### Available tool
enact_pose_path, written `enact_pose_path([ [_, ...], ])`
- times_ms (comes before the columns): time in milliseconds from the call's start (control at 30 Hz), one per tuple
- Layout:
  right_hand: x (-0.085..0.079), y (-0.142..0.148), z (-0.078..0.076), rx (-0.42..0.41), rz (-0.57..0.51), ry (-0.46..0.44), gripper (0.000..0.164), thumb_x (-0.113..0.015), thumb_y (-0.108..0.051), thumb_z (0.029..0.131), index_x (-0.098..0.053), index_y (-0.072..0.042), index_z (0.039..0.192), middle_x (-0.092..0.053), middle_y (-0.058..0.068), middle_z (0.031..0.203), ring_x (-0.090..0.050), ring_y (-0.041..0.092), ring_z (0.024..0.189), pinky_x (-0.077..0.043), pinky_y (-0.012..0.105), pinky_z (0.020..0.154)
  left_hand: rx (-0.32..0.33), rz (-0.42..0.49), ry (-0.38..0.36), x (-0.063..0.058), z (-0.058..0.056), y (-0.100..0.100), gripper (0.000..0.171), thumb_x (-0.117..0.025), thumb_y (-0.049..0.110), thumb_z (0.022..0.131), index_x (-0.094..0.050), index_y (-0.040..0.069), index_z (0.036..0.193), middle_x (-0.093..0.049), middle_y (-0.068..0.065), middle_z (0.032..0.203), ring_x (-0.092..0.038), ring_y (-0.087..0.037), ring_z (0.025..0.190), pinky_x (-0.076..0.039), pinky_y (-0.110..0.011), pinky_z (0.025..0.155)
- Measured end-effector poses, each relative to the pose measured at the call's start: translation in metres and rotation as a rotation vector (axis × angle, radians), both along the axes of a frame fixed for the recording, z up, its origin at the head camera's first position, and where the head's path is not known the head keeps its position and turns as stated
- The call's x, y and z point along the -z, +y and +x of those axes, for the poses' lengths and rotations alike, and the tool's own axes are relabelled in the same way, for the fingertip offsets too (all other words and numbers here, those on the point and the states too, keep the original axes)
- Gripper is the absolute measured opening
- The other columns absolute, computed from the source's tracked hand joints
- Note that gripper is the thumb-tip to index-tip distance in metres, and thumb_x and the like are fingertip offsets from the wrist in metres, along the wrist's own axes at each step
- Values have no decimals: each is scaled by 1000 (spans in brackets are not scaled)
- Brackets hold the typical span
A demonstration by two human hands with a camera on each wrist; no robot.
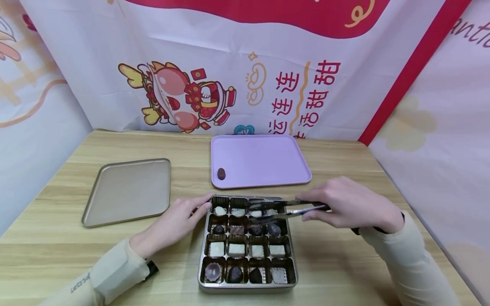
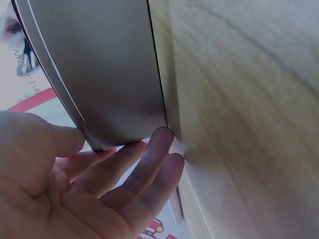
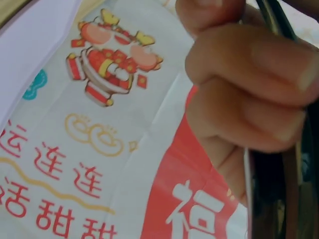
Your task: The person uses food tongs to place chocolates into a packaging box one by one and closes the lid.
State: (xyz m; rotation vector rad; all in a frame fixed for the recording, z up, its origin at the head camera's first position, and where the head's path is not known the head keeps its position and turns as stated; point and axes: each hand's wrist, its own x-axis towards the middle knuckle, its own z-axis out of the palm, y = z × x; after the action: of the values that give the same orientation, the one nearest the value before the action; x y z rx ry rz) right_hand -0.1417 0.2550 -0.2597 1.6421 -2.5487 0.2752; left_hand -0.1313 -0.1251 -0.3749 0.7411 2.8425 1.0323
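A metal box [image 1: 248,290] of chocolates lies on the table, split into small dark compartments. My left hand [image 1: 183,221] holds its far left corner; in the left wrist view, thumb and fingers [image 2: 159,142] bend around that corner of the tin. In my right hand [image 1: 346,204] is a pair of tongs [image 1: 294,212], their blurred tips over the back two rows. White pieces [image 1: 237,250] fill the third row, and dark chocolates [image 1: 235,274] sit in the front one. The right wrist view shows curled fingers [image 3: 249,94] around the dark tongs handle [image 3: 279,194].
Behind the box lies a lilac tray [image 1: 264,161] with one brown oval chocolate [image 1: 221,174] near its front left corner. A beige tray [image 1: 130,191] rests on the wooden table [image 1: 183,170] to the left. A printed cloth [image 1: 229,46] hangs along the back edge.
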Motion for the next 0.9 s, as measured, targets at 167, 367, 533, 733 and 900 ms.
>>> enact_pose_path([
  [167,3,-3,-16,84,4,-8,29,-72,-34,91,-72,-13,111,-66,-12,87,-56,0,68,-53,30,61,-11,-1,10,1,0,-1,45,-47,27,106,-44,10,148,-53,-5,66,-53,-11,62,-44,-46,102],
  [367,11,-20,-39,190,-9,22,25,-72,-33,91,-71,-13,105,-59,-12,74,-48,1,56,-47,28,53,-8,11,24,2,0,-2,45,-48,26,106,-45,9,147,-66,-25,107,-64,-24,101,-40,-48,103],
  [533,20,-45,-61,262,0,26,23,-70,-35,93,-69,-13,101,-54,-12,68,-46,5,53,-42,29,50,-15,4,25,1,0,-2,45,-48,27,105,-46,8,146,-61,-12,76,-62,-22,102,-41,-48,102],
  [733,26,-71,-79,329,43,8,25,-67,-37,95,-66,-13,92,-51,-8,63,-46,9,52,-43,31,51,-9,0,12,3,-1,-1,46,-48,28,106,-45,8,147,-53,-6,66,-62,-20,73,-46,-45,99],
  [900,32,-83,-92,349,35,6,27,-69,-33,93,-58,-13,79,-49,-5,60,-47,14,53,-42,32,52,-4,19,33,3,0,-1,45,-48,28,105,-46,8,146,-57,-22,131,-59,-31,117,-41,-48,102],
])
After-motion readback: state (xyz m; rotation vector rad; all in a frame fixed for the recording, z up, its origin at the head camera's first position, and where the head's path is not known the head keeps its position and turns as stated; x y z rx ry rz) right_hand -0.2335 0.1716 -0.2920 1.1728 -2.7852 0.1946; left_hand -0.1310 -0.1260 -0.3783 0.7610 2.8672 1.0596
